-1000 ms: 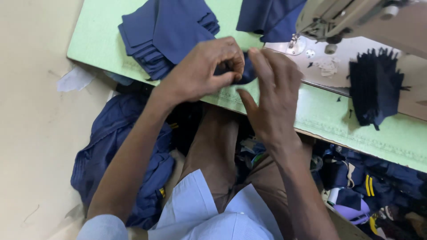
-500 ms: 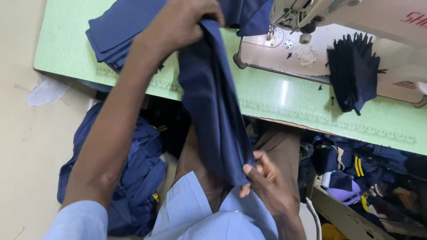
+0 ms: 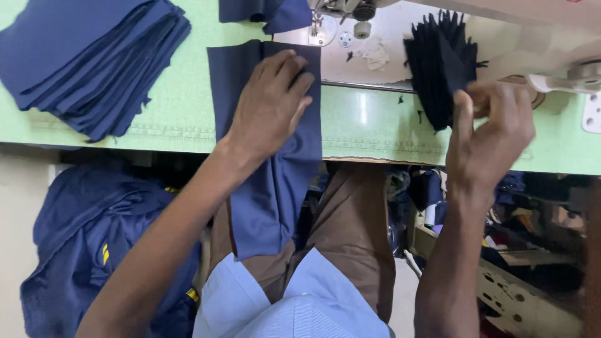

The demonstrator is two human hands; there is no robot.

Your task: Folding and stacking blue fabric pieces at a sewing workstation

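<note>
The navy panel, earlier held up, now lies flat under the left hand.

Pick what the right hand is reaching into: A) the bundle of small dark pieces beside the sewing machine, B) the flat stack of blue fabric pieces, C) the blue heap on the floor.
A: the right hand has its fingers at the bundle of small dark pieces, while the left hand presses the blue fabric strip flat.
</note>
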